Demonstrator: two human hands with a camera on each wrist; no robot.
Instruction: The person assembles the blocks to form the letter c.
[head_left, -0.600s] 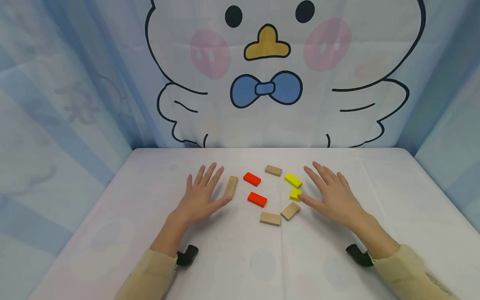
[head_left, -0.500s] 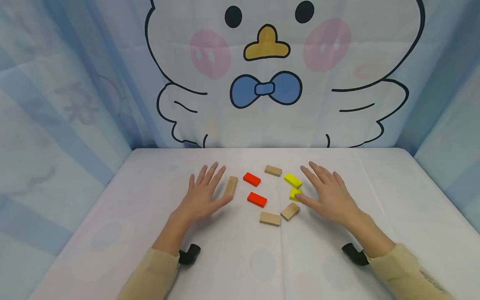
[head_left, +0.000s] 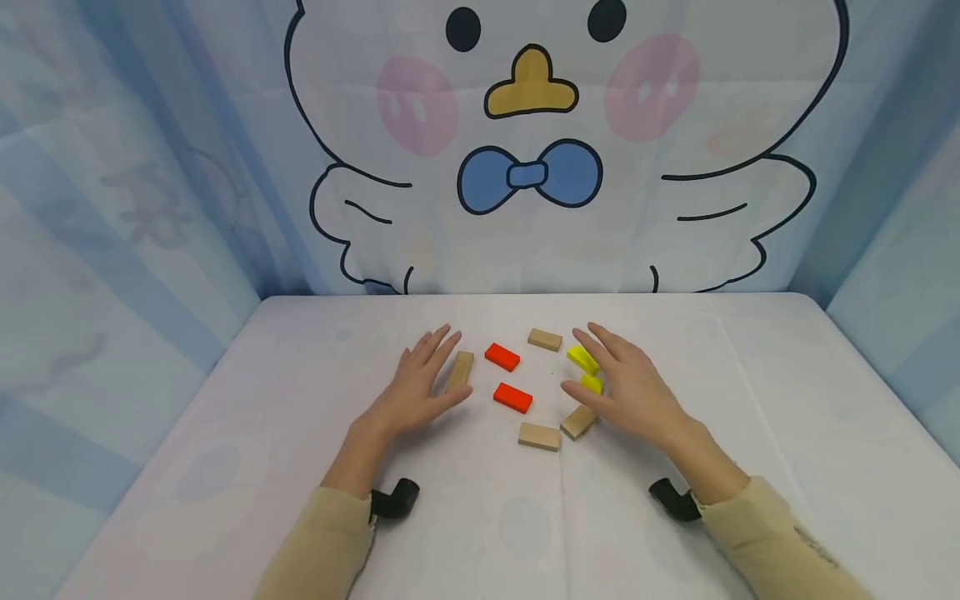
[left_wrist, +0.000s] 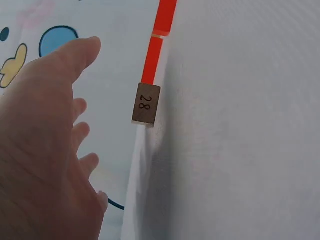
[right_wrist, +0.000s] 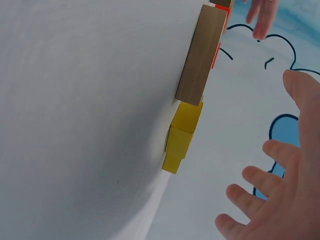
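In the head view my left hand (head_left: 416, 392) hovers with spread fingers beside a plain wooden block (head_left: 461, 373). The left wrist view shows a block end marked 28 (left_wrist: 146, 104), apart from the thumb. My right hand (head_left: 633, 390), fingers extended, is over the right side of the group and partly hides two yellow blocks (head_left: 581, 359). Its thumb reaches above a slanted plain block (head_left: 577, 422). Between the hands lie two red blocks, one farther back (head_left: 502, 357) and one nearer (head_left: 513, 397). Both hands hold nothing.
One plain block (head_left: 545, 339) lies at the back of the group, another (head_left: 538, 437) at the front. A white cloth covers the table (head_left: 495, 533). Behind it hangs a curtain (head_left: 525, 250) with a cartoon print. Each wrist carries a black camera mount (head_left: 397, 499).
Both hands have moved inward, the right one farther, to the left over the yellow blocks. The left hand has shifted slightly right. The blocks lie as before.
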